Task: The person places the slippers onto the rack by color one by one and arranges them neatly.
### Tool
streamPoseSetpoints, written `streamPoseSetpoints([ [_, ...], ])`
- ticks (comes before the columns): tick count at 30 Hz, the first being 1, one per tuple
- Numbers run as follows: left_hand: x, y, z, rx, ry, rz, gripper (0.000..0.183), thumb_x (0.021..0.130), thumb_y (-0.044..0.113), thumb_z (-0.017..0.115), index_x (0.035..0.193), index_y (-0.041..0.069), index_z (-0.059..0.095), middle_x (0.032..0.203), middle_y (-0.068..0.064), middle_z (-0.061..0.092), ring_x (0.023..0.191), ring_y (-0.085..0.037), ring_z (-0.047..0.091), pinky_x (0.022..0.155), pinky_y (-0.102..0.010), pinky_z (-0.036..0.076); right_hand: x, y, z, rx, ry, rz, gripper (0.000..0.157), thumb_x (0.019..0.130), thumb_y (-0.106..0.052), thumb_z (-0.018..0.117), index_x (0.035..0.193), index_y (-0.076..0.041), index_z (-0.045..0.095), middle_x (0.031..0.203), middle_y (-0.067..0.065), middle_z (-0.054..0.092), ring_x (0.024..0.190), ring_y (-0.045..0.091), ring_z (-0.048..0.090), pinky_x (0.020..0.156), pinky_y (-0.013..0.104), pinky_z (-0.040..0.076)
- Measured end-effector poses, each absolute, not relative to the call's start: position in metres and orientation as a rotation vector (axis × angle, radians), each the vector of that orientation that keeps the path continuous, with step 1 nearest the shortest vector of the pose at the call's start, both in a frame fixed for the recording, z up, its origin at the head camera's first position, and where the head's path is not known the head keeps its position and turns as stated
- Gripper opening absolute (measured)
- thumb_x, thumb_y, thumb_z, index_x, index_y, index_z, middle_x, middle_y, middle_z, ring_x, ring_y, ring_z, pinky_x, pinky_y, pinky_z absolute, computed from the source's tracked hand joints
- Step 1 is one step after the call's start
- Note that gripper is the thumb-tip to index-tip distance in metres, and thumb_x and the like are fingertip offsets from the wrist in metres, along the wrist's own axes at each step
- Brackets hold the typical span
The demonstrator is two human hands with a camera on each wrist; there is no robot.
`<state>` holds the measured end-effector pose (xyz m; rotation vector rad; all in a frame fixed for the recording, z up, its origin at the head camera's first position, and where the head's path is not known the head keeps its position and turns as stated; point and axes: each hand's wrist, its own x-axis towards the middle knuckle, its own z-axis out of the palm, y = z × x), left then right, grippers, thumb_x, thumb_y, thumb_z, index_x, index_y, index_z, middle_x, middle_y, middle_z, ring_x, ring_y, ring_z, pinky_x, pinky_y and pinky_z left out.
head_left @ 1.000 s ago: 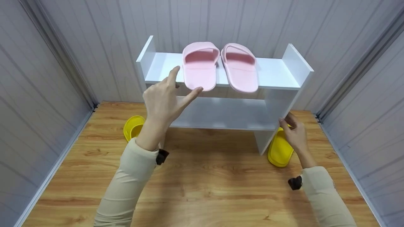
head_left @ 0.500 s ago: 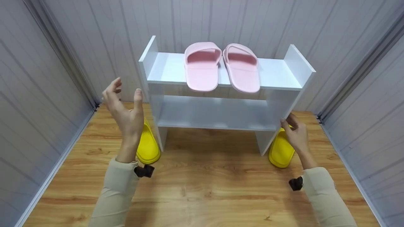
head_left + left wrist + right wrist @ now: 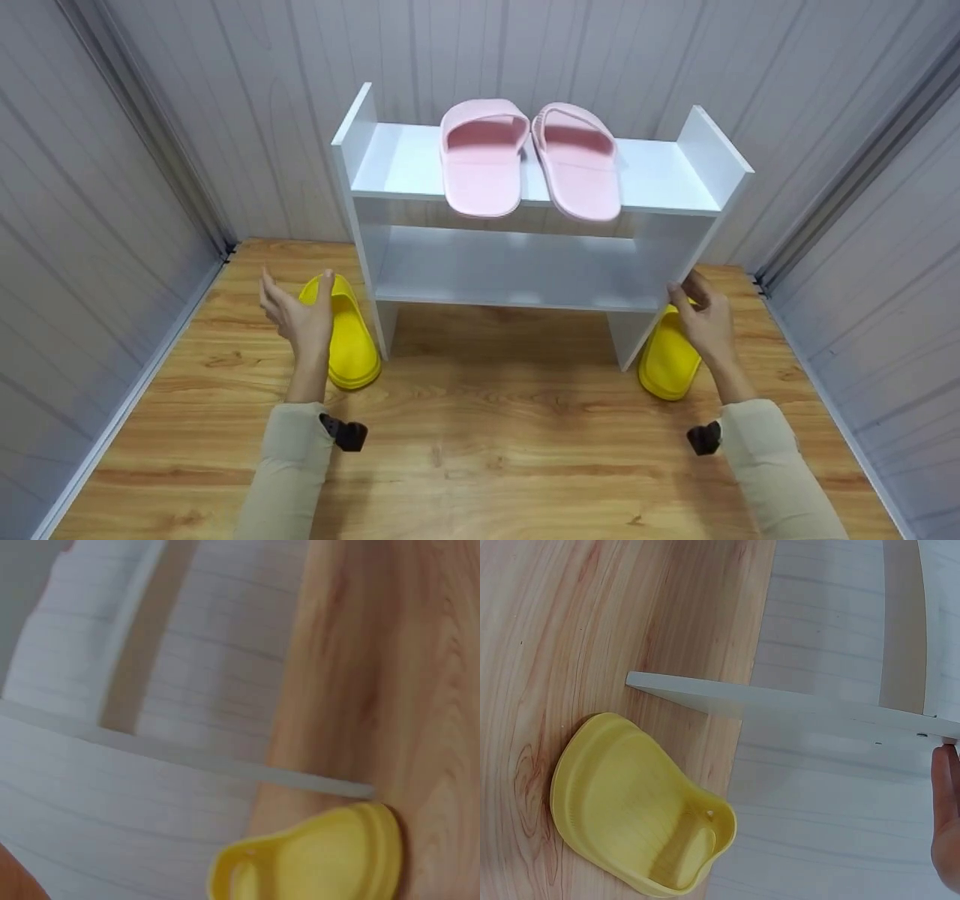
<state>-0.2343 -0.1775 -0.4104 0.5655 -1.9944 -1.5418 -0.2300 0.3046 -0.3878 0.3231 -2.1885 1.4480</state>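
In the head view, my left hand (image 3: 300, 319) is low at the left with its thumb and fingers spread apart and nothing held. It overlaps the left yellow slipper (image 3: 352, 349), which sits on the floor beside the white shoe rack (image 3: 517, 270). My right hand (image 3: 705, 319) touches the rack's right side panel, thumb tip at the front edge, above the right yellow slipper (image 3: 666, 360). In the right wrist view, fingers (image 3: 945, 791) meet that panel (image 3: 795, 699) from outside. Two pink slippers (image 3: 484, 180) (image 3: 585, 184) sit side by side on the top shelf.
Behind the rack stands a pale panelled wall (image 3: 517, 52), with side walls to the left (image 3: 82, 225) and right (image 3: 885, 270). The floor (image 3: 487, 450) is wood-patterned. The rack's lower shelf (image 3: 510, 274) lies below the pink slippers.
My left hand has moved from beside the left pink slipper, leftward and down to the left yellow slipper. The right hand stays at the rack's right panel.
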Motion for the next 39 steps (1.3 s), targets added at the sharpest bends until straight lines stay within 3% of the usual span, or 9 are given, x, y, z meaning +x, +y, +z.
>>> streamPoseSetpoints([
  [10, -0.244, -0.185, -0.462, 0.817, -2.197, -1.477, 0.099, 0.077, 0.048, 0.059, 0.141, 0.012, -0.007, 0.143, -0.016, -0.004, 0.128, -0.034, 0.000, 0.096, -0.058, 0.007, -0.230, 0.305, -0.389, 0.291, -2.221, 1.475, 0.036, 0.089, -0.005, 0.050, 0.122, 0.007, 0.047, 0.108, 0.025, 0.055, 0.094, 0.006, 0.054, 0.073, 0.017, 0.045],
  [17, -0.245, -0.189, -0.487, 0.957, -2.336, -1.428, 0.104, 0.077, 0.053, 0.056, 0.139, 0.003, -0.010, 0.143, -0.021, -0.006, 0.128, -0.038, -0.002, 0.097, -0.057, 0.006, -0.231, 0.305, -0.390, 0.329, -2.196, 1.459, 0.035, 0.087, -0.002, 0.051, 0.121, 0.009, 0.047, 0.108, 0.027, 0.054, 0.094, 0.006, 0.054, 0.071, 0.017, 0.046],
  [34, -0.249, -0.174, -0.518, 1.009, -2.581, -1.318, 0.108, 0.076, 0.054, 0.055, 0.134, -0.007, -0.013, 0.139, -0.031, 0.002, 0.125, -0.042, 0.005, 0.094, -0.054, 0.006, -0.230, 0.306, -0.388, 0.273, -2.229, 1.424, 0.036, 0.088, -0.007, 0.051, 0.122, 0.006, 0.048, 0.110, 0.022, 0.056, 0.098, 0.018, 0.055, 0.072, 0.017, 0.045],
  [39, -0.248, -0.172, -0.524, 0.957, -2.642, -1.245, 0.110, 0.075, 0.053, 0.057, 0.133, -0.011, -0.012, 0.137, -0.033, 0.002, 0.124, -0.042, 0.002, 0.093, -0.056, 0.003, -0.232, 0.305, -0.390, 0.322, -2.178, 1.480, 0.034, 0.087, -0.001, 0.051, 0.120, 0.009, 0.049, 0.108, 0.026, 0.055, 0.095, 0.012, 0.055, 0.071, 0.017, 0.046],
])
